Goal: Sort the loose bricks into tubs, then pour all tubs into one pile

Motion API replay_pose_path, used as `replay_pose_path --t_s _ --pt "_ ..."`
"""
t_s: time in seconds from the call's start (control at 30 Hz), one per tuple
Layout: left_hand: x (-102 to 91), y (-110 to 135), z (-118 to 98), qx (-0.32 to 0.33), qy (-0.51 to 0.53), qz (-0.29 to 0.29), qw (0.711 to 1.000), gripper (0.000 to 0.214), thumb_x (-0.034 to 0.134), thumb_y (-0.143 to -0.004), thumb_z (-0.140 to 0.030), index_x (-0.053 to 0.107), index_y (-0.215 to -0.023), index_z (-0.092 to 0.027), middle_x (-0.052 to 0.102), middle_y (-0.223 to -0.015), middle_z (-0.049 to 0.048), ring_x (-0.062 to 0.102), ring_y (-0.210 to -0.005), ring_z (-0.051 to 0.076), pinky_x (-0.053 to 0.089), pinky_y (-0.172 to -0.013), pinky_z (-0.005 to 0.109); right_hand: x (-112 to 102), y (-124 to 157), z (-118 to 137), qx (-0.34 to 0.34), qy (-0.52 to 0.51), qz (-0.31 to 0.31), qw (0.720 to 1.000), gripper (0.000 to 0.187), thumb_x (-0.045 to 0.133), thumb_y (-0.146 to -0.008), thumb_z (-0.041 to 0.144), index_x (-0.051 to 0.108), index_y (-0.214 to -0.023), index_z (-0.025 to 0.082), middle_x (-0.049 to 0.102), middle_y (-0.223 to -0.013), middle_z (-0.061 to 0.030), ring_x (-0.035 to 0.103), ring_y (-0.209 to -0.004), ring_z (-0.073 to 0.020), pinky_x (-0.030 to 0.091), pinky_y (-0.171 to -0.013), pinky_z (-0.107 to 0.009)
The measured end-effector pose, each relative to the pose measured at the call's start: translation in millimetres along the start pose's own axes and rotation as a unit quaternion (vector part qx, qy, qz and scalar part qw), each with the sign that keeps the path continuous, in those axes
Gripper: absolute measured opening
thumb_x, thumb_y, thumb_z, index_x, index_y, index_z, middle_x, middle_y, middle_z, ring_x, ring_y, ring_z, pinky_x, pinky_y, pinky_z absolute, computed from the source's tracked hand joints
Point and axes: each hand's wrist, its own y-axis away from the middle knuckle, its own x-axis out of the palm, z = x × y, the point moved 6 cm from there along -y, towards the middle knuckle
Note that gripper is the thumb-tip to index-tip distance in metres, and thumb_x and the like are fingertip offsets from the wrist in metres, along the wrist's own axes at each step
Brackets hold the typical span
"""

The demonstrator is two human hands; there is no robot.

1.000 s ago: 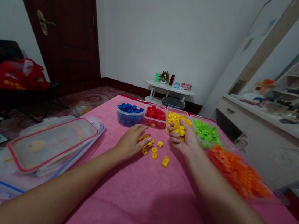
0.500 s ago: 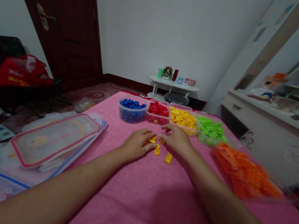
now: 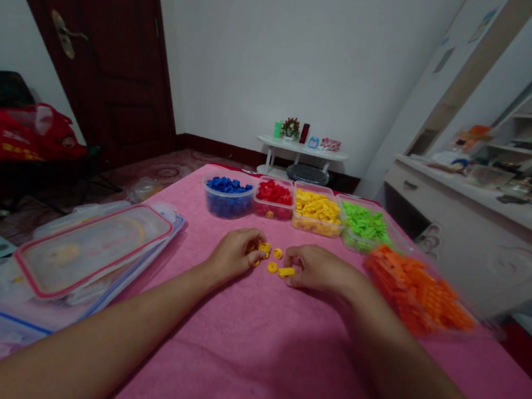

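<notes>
On the pink cloth my left hand (image 3: 233, 253) is closed round a small yellow building block (image 3: 264, 248), whose end sticks out past the fingertips. Facing it, my right hand (image 3: 318, 268) pinches a long yellow block (image 3: 286, 272) between thumb and fingers, low over the cloth. Two small round yellow pieces lie between the hands: one ring-like piece (image 3: 272, 267) nearer me and another round piece (image 3: 278, 253) just beyond. Further yellow bits by my left fingers are partly hidden. Behind the hands stands a clear box of yellow blocks (image 3: 318, 208).
A round tub of blue blocks (image 3: 227, 197) and boxes of red blocks (image 3: 274, 194), green blocks (image 3: 365, 224) and orange blocks (image 3: 416, 290) line the far and right side. Stacked plastic lids (image 3: 90, 251) lie at the left table edge. A white cabinet (image 3: 465, 221) stands at right.
My right hand has come down and nearer me onto the long yellow block, which has turned and shifted left. The round pieces now lie apart. The view has swung slightly right.
</notes>
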Motion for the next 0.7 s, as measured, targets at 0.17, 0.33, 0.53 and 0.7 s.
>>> replay_pose_path --t_s 0.17,0.33,0.53,0.7 --pt "-2.3 1.1 7.8 -0.013 -0.004 -0.024 1.000 0.011 0.057 -0.080 -0.018 0.062 -0.090 -0.018 0.067 -0.083 0.0012 0.061 -0.074 0.014 0.045 -0.067 0.023 6.1 -11.0 -0.3 -0.008 -0.183 -0.013 0.983 0.010 0.063 -0.070 0.024 0.061 -0.067 0.015 0.059 -0.058 -0.0002 0.049 -0.050 -0.0095 0.030 -0.046 -0.022" --pt "-26.5 -3.9 -6.2 0.011 0.047 -0.128 0.991 0.014 0.054 -0.084 -0.016 0.062 -0.096 -0.017 0.068 -0.091 0.0021 0.063 -0.082 0.015 0.048 -0.074 0.025 0.3 -18.8 -6.6 0.047 -0.600 -0.125 0.788 0.013 0.062 -0.072 0.026 0.055 -0.069 0.016 0.053 -0.050 0.0034 0.043 -0.039 -0.0068 0.034 -0.040 -0.018" --pt "-52.0 -3.7 -70.8 0.169 -0.030 -0.141 0.975 0.017 0.058 -0.086 -0.017 0.064 -0.101 -0.017 0.067 -0.092 0.0051 0.060 -0.087 0.018 0.047 -0.081 0.032 27.6 -21.0 32.4 0.047 -0.800 0.028 0.597 0.025 0.042 -0.084 0.035 0.056 -0.089 0.015 0.059 -0.066 -0.0027 0.049 -0.044 -0.0096 0.029 -0.033 -0.016" --pt "-46.8 -2.6 -79.1 0.198 -0.064 -0.098 0.973 0.030 0.061 -0.083 -0.014 0.064 -0.111 -0.020 0.065 -0.100 0.0060 0.057 -0.095 0.020 0.047 -0.084 0.034 31.4 -20.5 46.9 0.017 -0.869 0.069 0.489 0.020 0.043 -0.083 0.028 0.056 -0.091 0.014 0.057 -0.060 -0.0006 0.037 -0.037 -0.0060 0.018 -0.031 -0.012"
